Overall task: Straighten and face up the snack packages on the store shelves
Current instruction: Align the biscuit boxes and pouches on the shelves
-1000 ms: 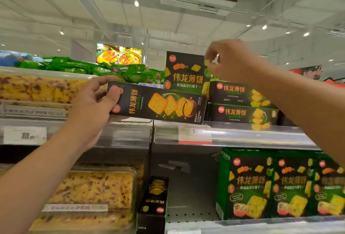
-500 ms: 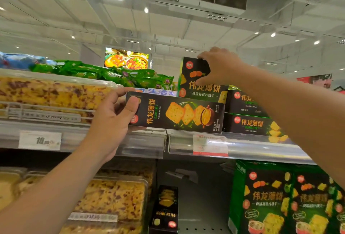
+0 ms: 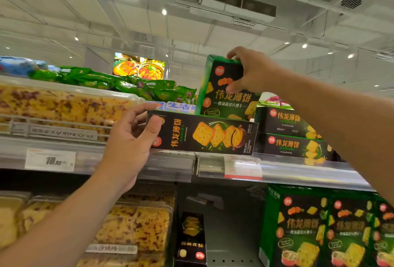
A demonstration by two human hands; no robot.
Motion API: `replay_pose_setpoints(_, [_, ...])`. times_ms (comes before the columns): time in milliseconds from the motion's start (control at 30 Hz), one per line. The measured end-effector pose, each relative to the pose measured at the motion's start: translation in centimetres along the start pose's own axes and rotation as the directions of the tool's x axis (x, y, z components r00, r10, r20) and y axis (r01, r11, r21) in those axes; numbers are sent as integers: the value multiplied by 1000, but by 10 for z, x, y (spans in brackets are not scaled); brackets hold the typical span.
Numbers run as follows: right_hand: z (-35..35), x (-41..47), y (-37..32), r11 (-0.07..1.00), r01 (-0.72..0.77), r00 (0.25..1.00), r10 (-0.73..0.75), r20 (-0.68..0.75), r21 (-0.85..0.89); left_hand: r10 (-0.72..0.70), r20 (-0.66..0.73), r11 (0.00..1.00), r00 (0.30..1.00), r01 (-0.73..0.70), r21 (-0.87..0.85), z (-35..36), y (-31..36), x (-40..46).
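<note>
My left hand grips the left end of a long black cracker box, which lies flat along the front of the top shelf. Behind that box stands a taller green-sided cracker box, slightly tilted, with my right hand closed over its top right corner. To the right, two more flat black cracker boxes are stacked one on the other.
Clear tubs of yellow cake fill the upper left, with green bags behind them. The shelf rail carries price tags. Below sit more cake tubs, a small black box and a row of green boxes.
My right hand has come down from above and taken hold of the tall box's top, and that box has risen and tilted. The left hand keeps its grip on the flat box.
</note>
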State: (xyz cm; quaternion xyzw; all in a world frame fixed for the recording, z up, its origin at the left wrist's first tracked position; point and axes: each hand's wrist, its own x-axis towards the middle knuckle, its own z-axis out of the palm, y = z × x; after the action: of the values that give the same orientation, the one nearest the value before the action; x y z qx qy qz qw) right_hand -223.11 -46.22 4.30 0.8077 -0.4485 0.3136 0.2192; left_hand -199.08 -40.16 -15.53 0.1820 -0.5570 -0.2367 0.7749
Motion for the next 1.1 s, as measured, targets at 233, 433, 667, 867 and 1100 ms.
replay_pose_setpoints(233, [-51, -33, -28, 999, 25, 983, -20, -184, 23, -29, 36, 1000, 999, 29, 0, -13, 11, -14])
replay_pose_setpoints(433, [-78, -92, -53, 980, 37, 982, -72, -176, -196, -80, 93, 995, 992, 75, 60, -7, 13, -37])
replay_pose_setpoints(667, [-112, -161, -54, 949, 22, 977, -87, -193, -314, -194, 132, 981, 972, 189, 49, 14, 23, -76])
replay_pose_setpoints(867, [-144, -234, -33, 959, -18, 977, -43, -207, -283, -224, -54, 970, 973, 228, 84, 26, 41, -105])
replay_pose_setpoints(1100, [-119, -309, -6, 988, 0, 997, -12, -77, -153, -126, -192, 975, 973, 157, 157, 35, 66, -129])
